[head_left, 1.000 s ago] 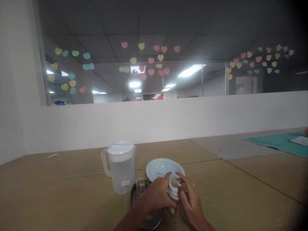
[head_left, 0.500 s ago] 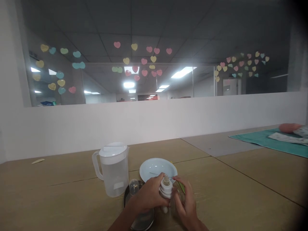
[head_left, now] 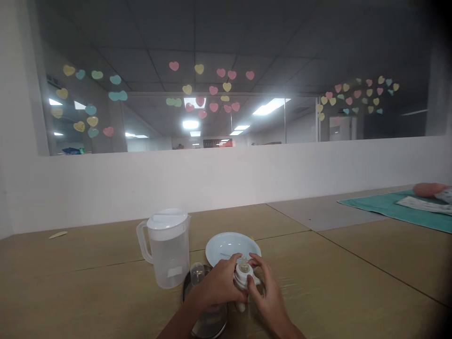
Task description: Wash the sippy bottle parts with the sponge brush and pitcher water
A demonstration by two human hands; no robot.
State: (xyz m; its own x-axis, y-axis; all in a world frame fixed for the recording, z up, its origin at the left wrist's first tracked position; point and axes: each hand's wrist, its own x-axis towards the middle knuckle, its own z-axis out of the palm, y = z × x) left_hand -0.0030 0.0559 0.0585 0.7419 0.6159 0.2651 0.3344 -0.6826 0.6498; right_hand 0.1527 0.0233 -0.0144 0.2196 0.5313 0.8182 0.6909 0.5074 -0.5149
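Observation:
A baby bottle (head_left: 241,281) with a white collar and a clear teat stands tilted toward me between my hands. My left hand (head_left: 221,282) is closed around it from the left. From the right, my right hand (head_left: 267,295) has its thumb and fingers curled about the collar. Below the collar, most of the bottle's body is hidden by my fingers. Just behind my hands sits a pale blue-white bowl (head_left: 218,241) with a thin utensil in it. A clear dome-shaped cap (head_left: 197,272) rests at the metal tray (head_left: 216,325), partly covered by my left forearm.
A translucent lidded pitcher (head_left: 170,259) stands left of the bowl. Toward the far right lies a teal cloth (head_left: 384,205) with a white cloth and a pinkish object on it. A white wall (head_left: 226,176) with a window bounds the table (head_left: 339,282). A yellowish paper scrap (head_left: 58,234) lies far left.
My right hand has closed in on the bottle's collar, its thumb now against the front. The yellow-green thing seen behind that hand is now mostly hidden. My left hand keeps its hold.

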